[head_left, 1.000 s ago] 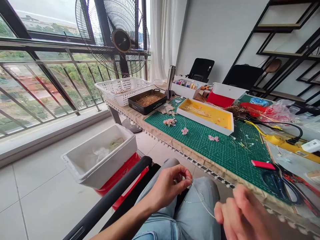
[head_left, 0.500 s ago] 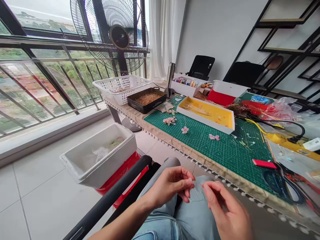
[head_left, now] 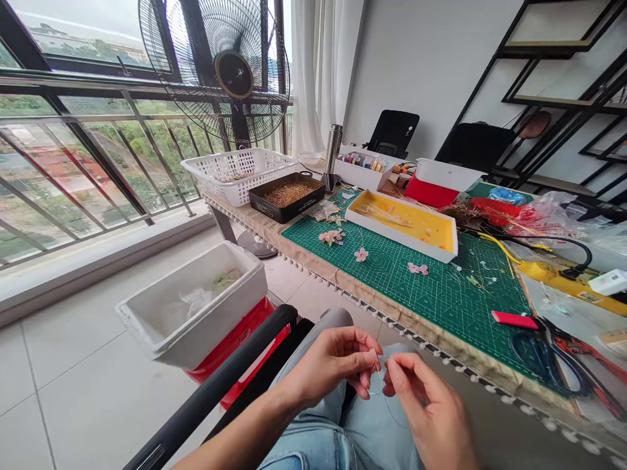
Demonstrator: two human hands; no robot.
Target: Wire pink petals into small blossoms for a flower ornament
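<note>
Above the lap, my left hand [head_left: 340,361] pinches a thin pale strand [head_left: 379,376] between thumb and fingertips. Whether it is wire or thread I cannot tell. Close beside it, my right hand [head_left: 428,401] has thumb and index finger pressed together on the same strand. A fine loose length curves down below the fingers over the jeans [head_left: 377,431]. On the green cutting mat [head_left: 392,284] lie a pink flower [head_left: 361,254] on a thin stem, another pink flower piece [head_left: 418,268] and a cluster of pale pink flowers [head_left: 332,237].
A white tray with a yellow bottom [head_left: 431,230] stands on the mat. Black-handled scissors [head_left: 551,365] and a red-handled tool [head_left: 514,320] lie at the right. A black box [head_left: 267,207] and white basket [head_left: 230,186] stand at the far left. A white bin [head_left: 210,326] is left of the chair armrest [head_left: 220,378].
My right hand has moved left, closer to my left hand, and the strand between them now hangs in a looser curve. My left hand has stayed almost in place.
</note>
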